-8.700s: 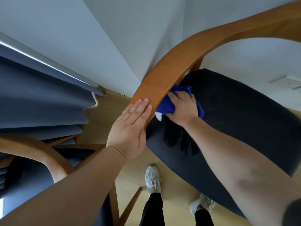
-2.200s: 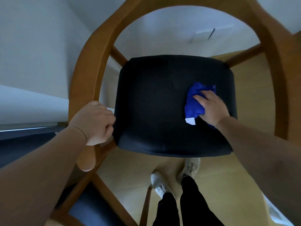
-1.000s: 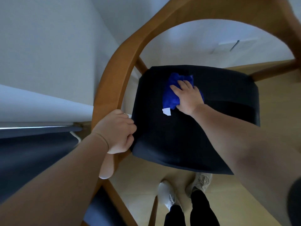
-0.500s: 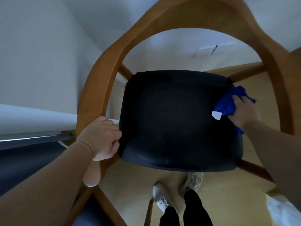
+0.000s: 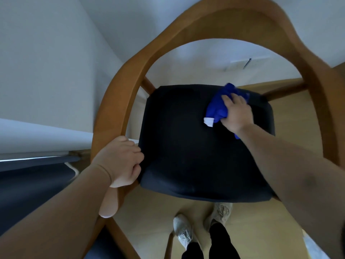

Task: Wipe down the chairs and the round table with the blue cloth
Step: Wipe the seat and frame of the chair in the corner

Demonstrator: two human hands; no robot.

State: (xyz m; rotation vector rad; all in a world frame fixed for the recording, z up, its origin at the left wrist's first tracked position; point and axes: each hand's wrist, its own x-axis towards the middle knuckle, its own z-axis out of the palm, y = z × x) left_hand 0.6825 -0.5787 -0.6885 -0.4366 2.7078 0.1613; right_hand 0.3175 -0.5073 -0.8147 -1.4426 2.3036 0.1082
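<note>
A wooden armchair with a curved frame (image 5: 119, 94) and a dark seat cushion (image 5: 186, 146) fills the view from above. My right hand (image 5: 236, 114) presses the bunched blue cloth (image 5: 217, 107), with its white tag, onto the far right part of the cushion. My left hand (image 5: 121, 161) grips the front end of the chair's left arm, fingers curled round the wood.
A white wall rises on the left and behind the chair. Dark grey curtain fabric (image 5: 28, 184) hangs at the lower left. Part of a second chair's wooden frame (image 5: 119, 238) shows below my left arm. My feet in pale shoes (image 5: 183, 230) stand on the light wood floor.
My right hand has slid the cloth from the cushion's right edge back onto the seat, toward its far right corner. The left hand has kept its grip on the chair arm.
</note>
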